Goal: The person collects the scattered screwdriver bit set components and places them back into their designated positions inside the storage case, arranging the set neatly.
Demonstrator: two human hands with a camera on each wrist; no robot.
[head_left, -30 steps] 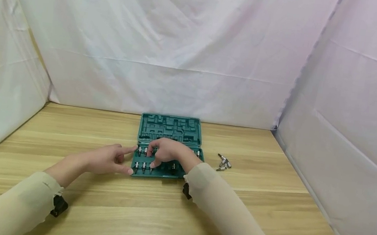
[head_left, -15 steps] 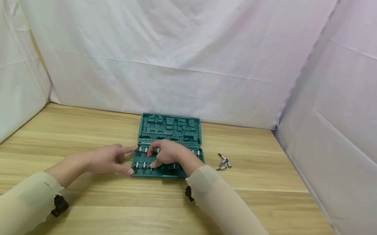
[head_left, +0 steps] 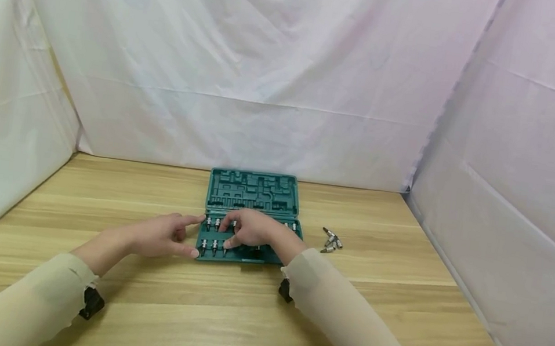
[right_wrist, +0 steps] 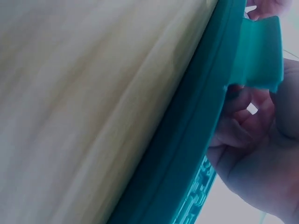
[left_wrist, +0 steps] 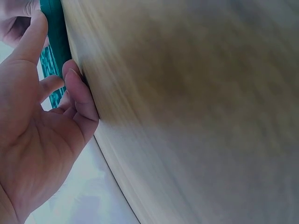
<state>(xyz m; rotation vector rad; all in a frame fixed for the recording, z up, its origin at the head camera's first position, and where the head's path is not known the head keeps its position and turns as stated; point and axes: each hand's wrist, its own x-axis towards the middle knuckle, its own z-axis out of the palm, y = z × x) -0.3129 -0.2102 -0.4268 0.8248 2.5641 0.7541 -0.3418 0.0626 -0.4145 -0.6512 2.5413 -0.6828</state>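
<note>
An open green plastic case [head_left: 297, 199] lies on the table with silver-and-black bit sockets [head_left: 214, 246] seated in rows in its near half. My left hand [head_left: 158, 236] rests at its left side, the extended index finger and thumb touching the edge at two spots. Over the near half is my right hand [head_left: 251, 229]; its thumb presses on a bit socket [head_left: 225, 251] in the front row, while the bent index finger is by the back row. In the right wrist view, the case wall [right_wrist: 168, 149] hides the fingertips of that hand.
Several loose bit sockets [head_left: 330, 242] lie in a small heap on the wooden table [head_left: 175, 311], right of the case. The case's latch flap [right_wrist: 259, 53] sticks out at the front. White cloth [head_left: 269, 78] hangs behind and along both sides.
My right wrist and forearm have shifted slightly to the right, with the thumb still at the same bit socket. My left hand keeps its place at the case edge.
</note>
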